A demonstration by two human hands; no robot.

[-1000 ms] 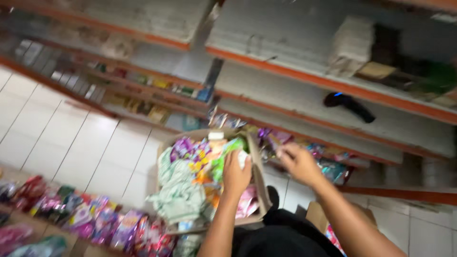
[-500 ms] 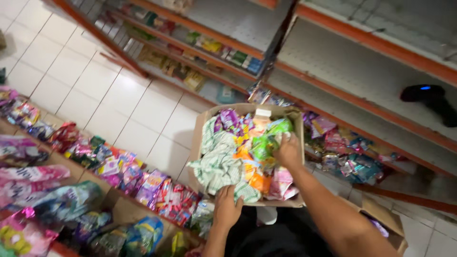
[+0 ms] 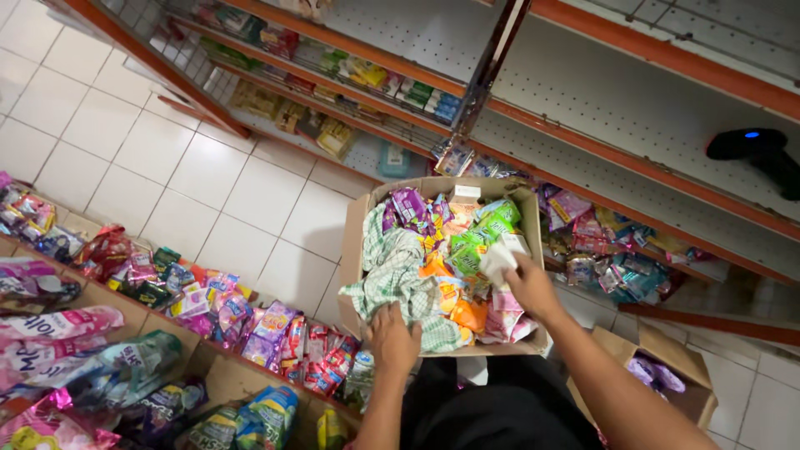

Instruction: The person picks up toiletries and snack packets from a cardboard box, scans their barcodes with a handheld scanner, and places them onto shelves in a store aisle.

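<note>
A cardboard box (image 3: 355, 242) sits on my lap, filled with colourful snack packets and a green checked cloth (image 3: 398, 271). My left hand (image 3: 393, 337) rests on the near edge of the box over the cloth, fingers curled on it. My right hand (image 3: 530, 287) reaches into the right side of the box and grips a white packet (image 3: 498, 260) among green packets (image 3: 477, 236) and orange packets (image 3: 467, 312). Purple packets (image 3: 410, 207) lie at the far end of the box.
White metal shelves with orange edges (image 3: 633, 50) rise ahead, with small goods on the lower tiers. A black handheld scanner (image 3: 754, 150) lies on a shelf at right. Shelves with many sachets (image 3: 125, 283) run along the left. A small open carton (image 3: 667, 375) sits at lower right. White tiled floor (image 3: 208, 183) lies between.
My right hand has moved from the shelf side down into the box and closed on a white packet. My left hand slid to the near edge of the box. The view tilted left and down.
</note>
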